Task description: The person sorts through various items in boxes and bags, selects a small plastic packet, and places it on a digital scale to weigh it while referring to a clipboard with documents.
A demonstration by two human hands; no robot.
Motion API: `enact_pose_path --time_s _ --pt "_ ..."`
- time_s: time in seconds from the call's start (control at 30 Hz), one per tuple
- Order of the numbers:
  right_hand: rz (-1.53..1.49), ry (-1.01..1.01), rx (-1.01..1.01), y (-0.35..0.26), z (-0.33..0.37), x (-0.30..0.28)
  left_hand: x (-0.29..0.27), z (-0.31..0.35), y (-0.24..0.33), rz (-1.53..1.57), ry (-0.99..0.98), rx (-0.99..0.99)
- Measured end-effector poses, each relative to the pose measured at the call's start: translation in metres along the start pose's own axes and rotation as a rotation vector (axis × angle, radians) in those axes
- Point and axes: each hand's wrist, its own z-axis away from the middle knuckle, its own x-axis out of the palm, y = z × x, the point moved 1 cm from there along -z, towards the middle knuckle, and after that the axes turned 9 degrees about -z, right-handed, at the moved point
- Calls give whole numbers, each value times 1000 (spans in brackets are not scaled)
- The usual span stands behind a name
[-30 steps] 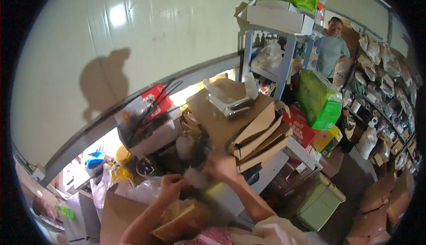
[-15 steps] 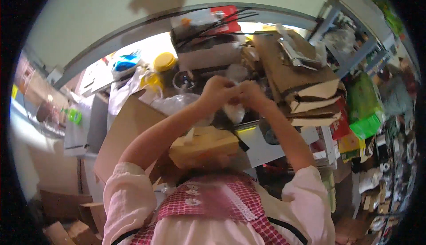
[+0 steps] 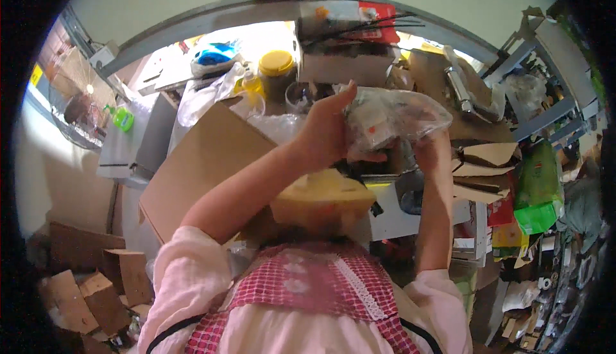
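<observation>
Clear bag held up between the two hands, over the near part of the table. Through the film a small white item is seen; its kind cannot be told.

Left hand: bag grasped at its left end; thumb raised along the edge, fingers passed beneath. Right hand: placed under the right end of the bag; fingers largely covered by bag and glare, so whether the grip is clenched or loose cannot be told.

Nearer the body, a yellow box is seen below the hands, close to the apron. To its left a brown carton is set, partly crossed by the left forearm. A dark rounded object is noted beside the right forearm.

Behind the hands, left to right: blue bundle, yellow bottle, yellow-lidded jar, white carton with black rods laid across its top, and flat cardboard with a shiny metal part on it. Far left: green bottle stood upright by a grey box. On the right, a green pack is seen tilted.
</observation>
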Motion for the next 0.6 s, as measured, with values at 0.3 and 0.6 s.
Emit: enact_pose_path --time_s 0.3,0.6 --pt "121 -300 169 46 4 -27 -30 19 -3 59 258 27" --pt "688 -391 -168 38 -6 2 -22 22 -7 80 156 86"
